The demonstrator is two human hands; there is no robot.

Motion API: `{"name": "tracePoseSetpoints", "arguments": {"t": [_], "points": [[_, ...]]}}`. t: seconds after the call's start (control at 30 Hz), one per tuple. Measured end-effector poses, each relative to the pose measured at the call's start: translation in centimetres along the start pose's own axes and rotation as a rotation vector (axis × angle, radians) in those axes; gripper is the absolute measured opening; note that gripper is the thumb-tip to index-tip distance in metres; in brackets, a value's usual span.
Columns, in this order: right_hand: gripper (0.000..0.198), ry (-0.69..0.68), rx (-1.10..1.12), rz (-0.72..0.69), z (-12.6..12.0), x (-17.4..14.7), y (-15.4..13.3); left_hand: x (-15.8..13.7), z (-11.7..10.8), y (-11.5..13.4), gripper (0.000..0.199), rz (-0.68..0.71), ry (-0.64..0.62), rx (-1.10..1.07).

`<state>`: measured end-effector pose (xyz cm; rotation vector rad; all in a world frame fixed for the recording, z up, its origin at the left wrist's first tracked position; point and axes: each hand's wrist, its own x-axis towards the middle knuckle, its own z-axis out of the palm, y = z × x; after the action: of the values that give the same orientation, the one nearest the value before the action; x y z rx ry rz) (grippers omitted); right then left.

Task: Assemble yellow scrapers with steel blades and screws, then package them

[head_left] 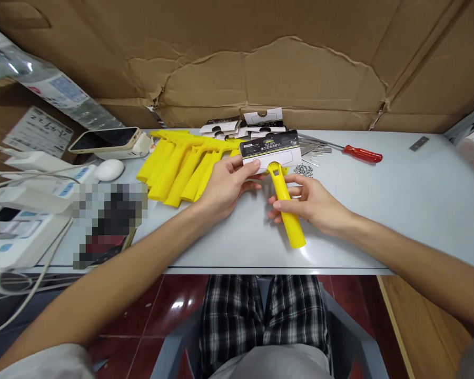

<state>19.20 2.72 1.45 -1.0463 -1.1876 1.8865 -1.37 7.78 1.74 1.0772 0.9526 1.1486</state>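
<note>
My left hand [235, 181] pinches the left end of a black-and-white printed card sleeve [278, 145]. The sleeve sits over the head of a yellow scraper [291, 226], hiding its blade end. Wrapped round the scraper's handle are the fingers of my right hand [310, 202], with the thumb on top. The handle slants down toward me above the table. Left of my hands lie several yellow scraper handles [174, 163] in a row. Behind the held sleeve are more folded card sleeves [263, 121]. A small pile of screws [303, 170] lies just beyond my right hand.
A red-handled screwdriver [361, 153] and thin metal blades [318, 147] lie behind right, with one small metal plate [419, 143] farther off. At left are a phone [105, 141], a white mouse [109, 170], power strips [35, 231] with cables and a bottle [63, 89]. Cardboard [272, 73] walls the back.
</note>
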Motion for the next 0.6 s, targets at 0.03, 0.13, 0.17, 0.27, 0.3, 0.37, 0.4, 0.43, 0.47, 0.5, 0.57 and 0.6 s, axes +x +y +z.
{"name": "tracePoseSetpoints", "arguments": {"t": [0.03,0.13,0.17,0.27,0.3,0.37,0.4,0.43,0.47,0.5,0.57,0.6], "points": [[0.085,-0.006,-0.043,0.004,-0.1,0.0,-0.1,0.1,-0.1,0.1,0.033,0.009,0.010,0.030],[0.074,0.050,-0.264,-0.009,-0.5,-0.1,-0.6,0.2,-0.3,0.6,0.033,0.047,0.026,0.142],[0.068,0.087,-0.386,-0.037,-0.7,-0.2,-0.8,0.1,-0.4,0.9,0.035,0.061,0.025,0.191],[0.052,0.168,-0.776,-0.150,-0.8,-1.3,-1.1,-0.1,-0.7,1.4,0.063,0.140,0.001,0.346],[0.054,0.191,-0.860,-0.181,-0.7,-1.8,-1.2,-0.2,-0.8,1.4,0.071,0.187,-0.010,0.400],[0.071,0.248,-0.964,-0.207,-0.4,-3.2,-1.0,-0.4,-1.0,1.3,0.064,0.299,-0.044,0.571],[0.078,0.269,-1.011,-0.197,0.0,-3.9,-0.9,-0.5,-1.0,1.1,0.052,0.350,-0.072,0.689],[0.080,0.284,-1.067,-0.176,0.3,-4.6,-0.7,-0.6,-0.9,0.8,0.039,0.386,-0.112,0.819],[0.076,0.289,-1.131,-0.146,0.7,-5.1,-0.5,-0.6,-0.8,0.4,0.028,0.410,-0.164,0.942],[0.072,0.291,-1.194,-0.110,1.1,-5.4,-0.2,-0.6,-0.7,0.1,0.023,0.429,-0.217,1.046],[0.068,0.301,-1.293,-0.037,1.6,-5.6,0.1,-0.6,-0.4,-0.6,0.025,0.453,-0.297,1.172],[0.067,0.307,-1.330,-0.007,1.8,-5.5,0.1,-0.6,-0.2,-0.7,0.027,0.462,-0.308,1.214]]}}
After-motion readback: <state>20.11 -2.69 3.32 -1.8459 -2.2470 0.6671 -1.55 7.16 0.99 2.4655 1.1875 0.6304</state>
